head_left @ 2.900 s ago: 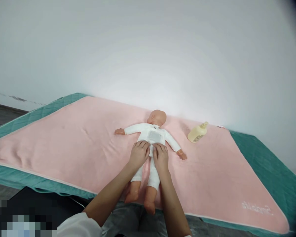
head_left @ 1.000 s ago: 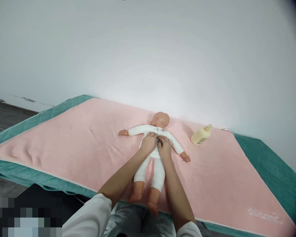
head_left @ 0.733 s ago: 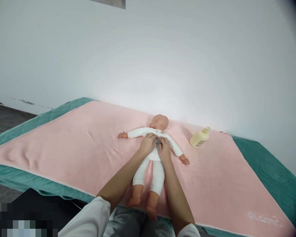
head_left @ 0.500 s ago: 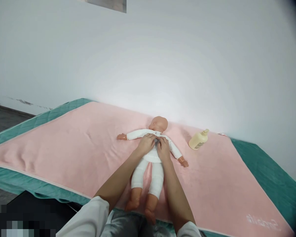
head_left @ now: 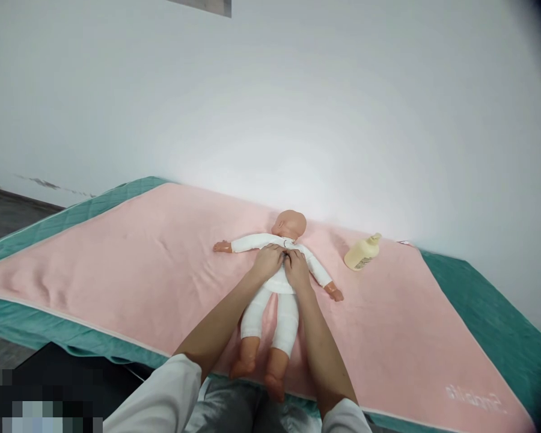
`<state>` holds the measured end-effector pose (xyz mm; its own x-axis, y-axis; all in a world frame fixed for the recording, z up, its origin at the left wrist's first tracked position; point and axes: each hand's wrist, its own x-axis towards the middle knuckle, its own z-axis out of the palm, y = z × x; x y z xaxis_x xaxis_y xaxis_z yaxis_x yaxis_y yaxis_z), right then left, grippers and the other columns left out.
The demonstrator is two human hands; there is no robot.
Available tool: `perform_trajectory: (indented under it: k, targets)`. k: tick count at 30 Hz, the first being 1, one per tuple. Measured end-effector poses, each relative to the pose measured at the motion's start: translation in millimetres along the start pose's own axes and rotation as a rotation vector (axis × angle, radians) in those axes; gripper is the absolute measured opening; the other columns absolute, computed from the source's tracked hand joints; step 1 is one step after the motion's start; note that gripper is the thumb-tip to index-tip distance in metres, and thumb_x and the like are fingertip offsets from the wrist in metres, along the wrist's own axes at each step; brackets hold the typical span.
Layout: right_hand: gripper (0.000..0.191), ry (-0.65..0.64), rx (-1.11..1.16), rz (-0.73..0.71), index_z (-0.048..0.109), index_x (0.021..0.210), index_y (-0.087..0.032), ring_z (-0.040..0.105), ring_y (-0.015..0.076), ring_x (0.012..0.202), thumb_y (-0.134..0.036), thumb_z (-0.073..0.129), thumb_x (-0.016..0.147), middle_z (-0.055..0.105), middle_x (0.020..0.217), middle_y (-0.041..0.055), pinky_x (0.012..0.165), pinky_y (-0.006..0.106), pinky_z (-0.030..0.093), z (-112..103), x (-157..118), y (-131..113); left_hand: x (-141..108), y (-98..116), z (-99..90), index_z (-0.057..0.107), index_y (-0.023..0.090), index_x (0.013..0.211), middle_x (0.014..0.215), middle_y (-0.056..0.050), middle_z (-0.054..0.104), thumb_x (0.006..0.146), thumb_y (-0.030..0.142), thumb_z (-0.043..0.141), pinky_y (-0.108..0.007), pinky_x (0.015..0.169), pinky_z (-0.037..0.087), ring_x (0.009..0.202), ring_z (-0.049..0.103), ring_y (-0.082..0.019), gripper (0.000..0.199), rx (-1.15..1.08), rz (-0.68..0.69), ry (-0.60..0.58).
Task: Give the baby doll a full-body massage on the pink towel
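A baby doll (head_left: 282, 282) in a white suit lies on a pink blanket (head_left: 144, 264), its head toward the wall and its arms spread. Both my hands rest on its upper body, side by side near its middle. My left hand (head_left: 268, 260) touches the left part of the torso. On the right part lies my right hand (head_left: 296, 267), its fingers bent inward at the middle. The fingertips meet around a small dark spot whose nature I cannot make out. What the fingers hold, if anything, is hidden.
A pale yellow pump bottle (head_left: 363, 252) stands tilted in view on the blanket, right of the doll. A green quilted cover (head_left: 491, 300) shows around the blanket. Behind rises a white wall (head_left: 297, 108). Something black (head_left: 76, 385) is at the lower left.
My fingertips have drawn slightly closer together on the doll's torso, the right hand's fingers curling inward. The whole view has shifted a little; doll and bottle keep their places on the blanket.
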<state>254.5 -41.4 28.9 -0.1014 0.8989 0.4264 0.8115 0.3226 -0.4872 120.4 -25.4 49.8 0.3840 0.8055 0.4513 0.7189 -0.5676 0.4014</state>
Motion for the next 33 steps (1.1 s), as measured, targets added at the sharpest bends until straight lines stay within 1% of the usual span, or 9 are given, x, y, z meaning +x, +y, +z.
perform_trajectory:
  k: [2, 4, 7, 9, 11, 15, 19, 28, 33]
  targets:
    - [0.030, 0.028, -0.016, -0.013, 0.061, 0.102, -0.014, 0.052, 0.0247, 0.096, -0.016, 0.035, 0.089, 0.061, 0.102, 0.0117, 0.092, 0.040, 0.042, 0.7, -1.3, -0.6, -1.5, -1.3, 1.8, 0.067, 0.015, 0.104, 0.105, -0.008, 0.070, 0.083, 0.007, 0.046, -0.037, 0.092, 0.047, 0.100, 0.061, -0.022, 0.031, -0.005, 0.016, 0.021]
    - [0.029, 0.072, -0.022, -0.045, 0.060, 0.106, -0.015, 0.050, 0.0249, 0.100, -0.018, 0.035, 0.090, 0.060, 0.105, 0.0119, 0.094, 0.041, 0.041, 1.2, -3.3, -2.0, -3.3, -2.1, 2.6, 0.065, 0.015, 0.107, 0.108, -0.008, 0.069, 0.083, 0.007, 0.046, -0.036, 0.094, 0.046, 0.102, 0.060, -0.021, 0.032, -0.016, 0.045, 0.059]
    - [0.031, 0.143, -0.017, -0.074, 0.057, 0.114, -0.015, 0.047, 0.0252, 0.111, -0.020, 0.037, 0.091, 0.057, 0.117, 0.0127, 0.100, 0.043, 0.038, 1.4, -6.1, -4.9, -5.1, -2.3, 1.9, 0.063, 0.014, 0.111, 0.111, -0.009, 0.067, 0.083, 0.006, 0.046, -0.037, 0.098, 0.045, 0.105, 0.058, -0.021, 0.033, -0.026, 0.094, 0.138]
    - [0.033, 0.181, -0.031, -0.054, 0.054, 0.120, -0.015, 0.043, 0.0262, 0.118, -0.023, 0.038, 0.092, 0.054, 0.126, 0.0133, 0.104, 0.045, 0.034, 1.6, -7.1, -6.6, -5.4, -1.9, 0.6, 0.063, 0.014, 0.113, 0.114, -0.009, 0.066, 0.082, 0.007, 0.047, -0.037, 0.099, 0.044, 0.107, 0.056, -0.021, 0.035, -0.025, 0.106, 0.177]
    - [0.035, 0.192, -0.045, -0.037, 0.053, 0.124, -0.015, 0.041, 0.0268, 0.122, -0.026, 0.038, 0.093, 0.051, 0.132, 0.0131, 0.105, 0.047, 0.032, 2.1, -7.1, -7.2, -5.3, -1.5, -0.3, 0.062, 0.016, 0.115, 0.116, -0.008, 0.064, 0.082, 0.008, 0.048, -0.038, 0.099, 0.044, 0.110, 0.054, -0.022, 0.037, -0.015, 0.096, 0.192]
    - [0.037, 0.164, -0.037, -0.037, 0.052, 0.126, -0.016, 0.043, 0.0258, 0.121, -0.028, 0.037, 0.094, 0.054, 0.130, 0.0121, 0.105, 0.046, 0.033, 3.3, -5.7, -5.7, -4.9, -1.3, 0.7, 0.060, 0.017, 0.119, 0.120, -0.009, 0.063, 0.084, 0.010, 0.046, -0.041, 0.100, 0.042, 0.115, 0.052, -0.023, 0.038, 0.018, 0.050, 0.157]
    - [0.038, 0.116, -0.035, -0.011, 0.053, 0.126, -0.015, 0.045, 0.0261, 0.119, -0.028, 0.036, 0.095, 0.056, 0.128, 0.0119, 0.105, 0.044, 0.034, 3.1, -4.1, -4.3, -4.1, -2.1, 3.6, 0.060, 0.015, 0.120, 0.122, -0.009, 0.062, 0.085, 0.011, 0.045, -0.040, 0.101, 0.041, 0.116, 0.052, -0.023, 0.038, 0.036, 0.024, 0.107]
    - [0.039, -0.003, -0.044, 0.017, 0.054, 0.126, -0.014, 0.045, 0.0244, 0.122, -0.027, 0.035, 0.095, 0.057, 0.128, 0.0117, 0.107, 0.041, 0.032, 1.8, -1.0, -1.3, -2.2, -2.2, 7.3, 0.061, 0.011, 0.117, 0.118, -0.011, 0.065, 0.086, 0.013, 0.044, -0.039, 0.100, 0.041, 0.113, 0.055, -0.023, 0.035, 0.092, 0.000, 0.045]
    - [0.038, -0.041, -0.051, 0.031, 0.054, 0.126, -0.015, 0.046, 0.0246, 0.122, -0.028, 0.035, 0.096, 0.058, 0.127, 0.0121, 0.107, 0.042, 0.033, 0.9, 0.2, -1.5, -1.5, -1.9, 6.7, 0.062, 0.012, 0.116, 0.117, -0.011, 0.066, 0.085, 0.012, 0.045, -0.039, 0.100, 0.042, 0.111, 0.056, -0.023, 0.036, 0.105, -0.012, 0.026]
